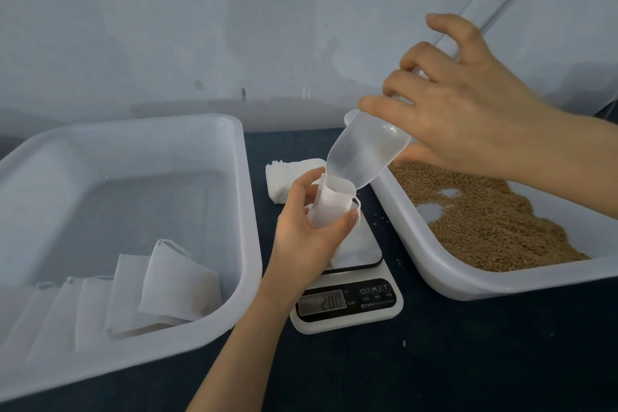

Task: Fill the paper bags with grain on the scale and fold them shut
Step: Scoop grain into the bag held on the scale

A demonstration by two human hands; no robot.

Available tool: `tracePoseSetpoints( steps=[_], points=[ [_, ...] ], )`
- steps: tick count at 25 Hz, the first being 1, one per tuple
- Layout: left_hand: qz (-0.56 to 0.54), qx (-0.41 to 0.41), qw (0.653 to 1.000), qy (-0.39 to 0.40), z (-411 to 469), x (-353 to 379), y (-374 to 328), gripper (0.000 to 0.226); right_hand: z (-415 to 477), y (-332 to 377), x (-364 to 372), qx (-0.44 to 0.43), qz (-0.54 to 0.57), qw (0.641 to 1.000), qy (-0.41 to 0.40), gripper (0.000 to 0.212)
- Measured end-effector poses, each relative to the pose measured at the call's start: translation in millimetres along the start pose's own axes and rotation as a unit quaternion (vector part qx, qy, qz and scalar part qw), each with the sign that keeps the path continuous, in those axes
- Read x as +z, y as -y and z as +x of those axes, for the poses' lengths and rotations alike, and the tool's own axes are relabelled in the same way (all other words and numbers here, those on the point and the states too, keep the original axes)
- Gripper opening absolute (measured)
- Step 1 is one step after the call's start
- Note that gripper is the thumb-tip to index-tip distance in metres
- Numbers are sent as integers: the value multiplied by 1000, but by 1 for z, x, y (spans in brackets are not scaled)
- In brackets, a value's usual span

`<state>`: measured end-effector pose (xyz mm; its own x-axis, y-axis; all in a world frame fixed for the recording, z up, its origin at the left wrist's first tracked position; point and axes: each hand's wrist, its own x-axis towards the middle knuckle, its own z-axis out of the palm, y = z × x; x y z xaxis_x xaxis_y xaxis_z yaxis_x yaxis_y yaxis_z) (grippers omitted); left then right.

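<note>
While the small white paper bag (329,202) is held upright over the white digital scale (384,308), filling is judged to be in hand.
The bag is pinched open by the left grip (304,237). The clear plastic scoop (368,152), clasped in the right grip (468,110), is tipped with its lip at the bag's mouth. Next, the reading should probably be checked and the top folded. Room is tight: the white tray of brown grain (468,288) stands just right and the white tray of folded bags (249,211) just left. Dark worktop (468,361) shows nearer the person.

The left hand (306,231) hides the paper bag's (331,201) lower part, and the left tub (133,177) runs off the frame's edge.
</note>
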<state>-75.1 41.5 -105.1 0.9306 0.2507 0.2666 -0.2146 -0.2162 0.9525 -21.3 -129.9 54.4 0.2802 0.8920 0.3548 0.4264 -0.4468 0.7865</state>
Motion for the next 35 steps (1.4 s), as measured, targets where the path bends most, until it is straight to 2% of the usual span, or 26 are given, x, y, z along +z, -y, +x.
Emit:
tracePoseSetpoints(
  steps=[4,7,9,12,15,19,21,24,27,33,35],
  points=[
    [10,-9,1000,3,0,0,-2,61,-12,-6,7,69,44,997,2,67],
    [8,-9,1000,0,-1,-1,-3,58,-32,-22,17,104,26,994,12,74],
    [12,-9,1000,2,-1,-2,-3,59,-59,-32,30,123,14,991,42,76],
    [17,-6,1000,2,-1,-2,-3,61,-107,-28,53,107,38,987,111,69],
    [13,-2,1000,-2,-1,-2,-3,59,-142,-9,73,101,85,972,192,77],
    [13,1,1000,-6,-1,-3,-3,57,-156,4,84,133,139,957,218,75],
    [19,4,1000,-7,-1,-3,-2,59,-157,6,85,173,176,940,234,71],
    [24,8,1000,-7,0,-2,-1,60,-157,4,83,244,268,887,285,71],
    [26,4,1000,-5,0,-2,-2,60,-155,3,82,276,347,844,303,63],
    [18,9,1000,-7,-1,-2,-2,61,-149,-2,77,328,432,790,288,61],
    [20,2,1000,-7,-1,-1,-3,59,-141,-8,72,334,422,792,288,71]
  ],
)
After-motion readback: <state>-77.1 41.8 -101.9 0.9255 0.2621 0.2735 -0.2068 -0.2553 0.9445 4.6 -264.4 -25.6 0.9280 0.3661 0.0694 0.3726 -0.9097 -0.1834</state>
